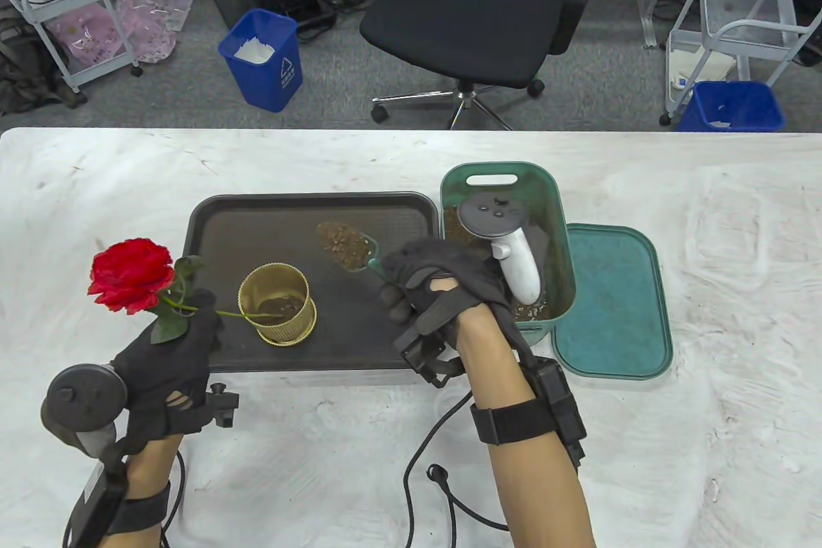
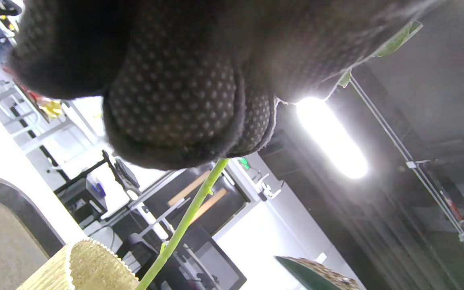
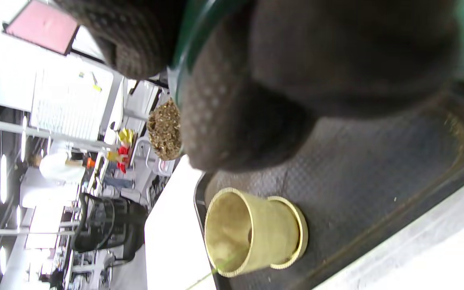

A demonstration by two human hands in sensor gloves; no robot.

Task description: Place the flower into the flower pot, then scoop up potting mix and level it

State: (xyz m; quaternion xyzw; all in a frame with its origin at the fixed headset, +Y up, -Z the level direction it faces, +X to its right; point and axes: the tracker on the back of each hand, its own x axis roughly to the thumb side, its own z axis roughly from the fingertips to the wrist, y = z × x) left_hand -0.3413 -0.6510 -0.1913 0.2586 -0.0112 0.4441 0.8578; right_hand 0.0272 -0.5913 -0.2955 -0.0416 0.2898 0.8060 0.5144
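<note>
- Flower [image 1: 130, 275]: in the table view, a red rose leans far to the left, its bloom out past the left edge of the dark tray [image 1: 218, 220]. Its green stem [image 1: 247, 315] runs right and dips into the gold flower pot [image 1: 277, 304], which stands on the tray. The left hand [image 1: 168, 358] pinches the stem just below the leaves, fingers curled round it. So the flower is in the pot but not yet upright or let go.
- Same view: the right hand [image 1: 443, 288] grips the handle of a small green scoop [image 1: 347, 246], heaped with brown potting mix and held above the tray, between the pot and the green bin [image 1: 552, 239] of mix. A little dark mix seems to lie in the pot already. My judgement: filling is underway, levelling not begun.
- Left wrist view: gloved fingers [image 2: 175, 108] clamp the stem [image 2: 187, 221], which slants down behind the pot rim [image 2: 91, 262].
- Right wrist view: fingers [image 3: 232, 121] wrap the scoop handle; the loaded scoop bowl [image 3: 164, 129] hangs apart from the pot [image 3: 252, 233], whose inside looks mostly unfilled.
</note>
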